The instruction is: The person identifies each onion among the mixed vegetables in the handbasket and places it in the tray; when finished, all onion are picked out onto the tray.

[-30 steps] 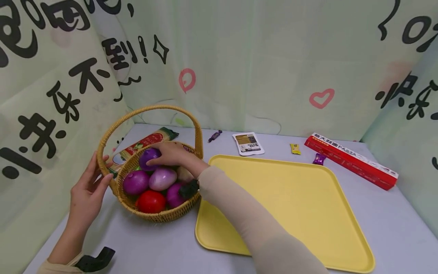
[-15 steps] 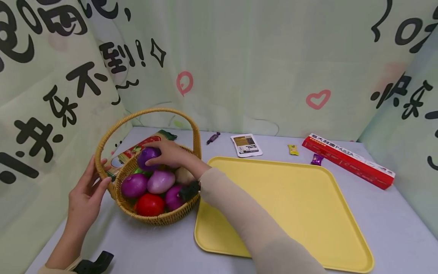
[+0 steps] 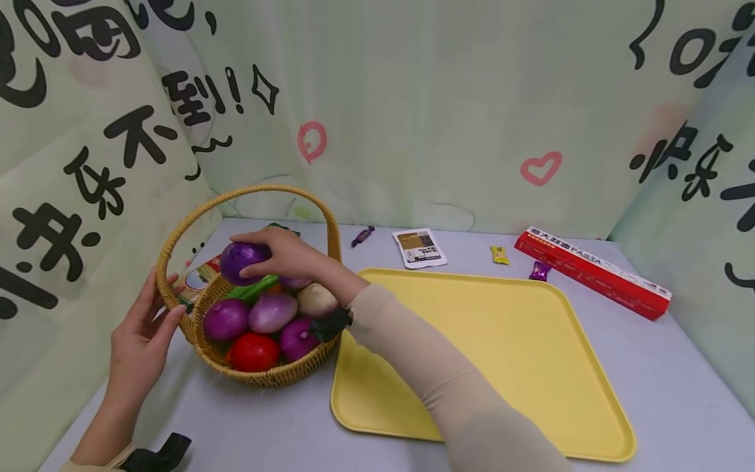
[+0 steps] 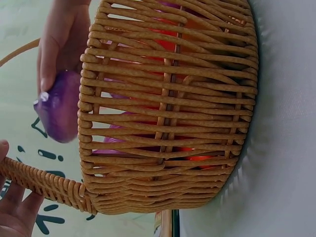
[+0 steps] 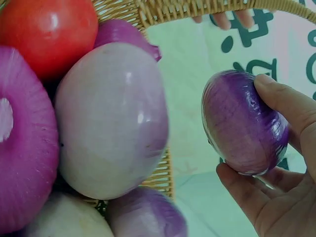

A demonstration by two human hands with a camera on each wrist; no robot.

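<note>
My right hand (image 3: 289, 254) grips a dark purple onion (image 3: 238, 263) above the back left of a wicker basket (image 3: 274, 378). In the right wrist view, thumb and fingers clasp this onion (image 5: 242, 123) from both sides. The left wrist view shows the onion (image 4: 60, 106) just over the basket rim, its pointed end outward. Low on its left side, my left hand (image 3: 139, 344) holds the arched basket handle (image 3: 259, 189) between thumb and fingers. Inside the basket lie a red tomato (image 3: 253, 352), several purple onions (image 3: 273, 312), a pale round vegetable (image 3: 315, 300) and something long and green (image 3: 253, 290).
A yellow tray (image 3: 489, 354) lies right of the basket. Behind it are a white pouch (image 3: 420, 248), small wrapped candies (image 3: 362, 236) and a long red pasta box (image 3: 592, 272). A printed food packet (image 3: 200, 280) lies behind the basket. Printed curtains enclose the table.
The right hand has lifted the dark purple onion out of the basket, up and to the left, uncovering the green thing below. The left hand keeps holding the handle; the head view has shifted slightly.
</note>
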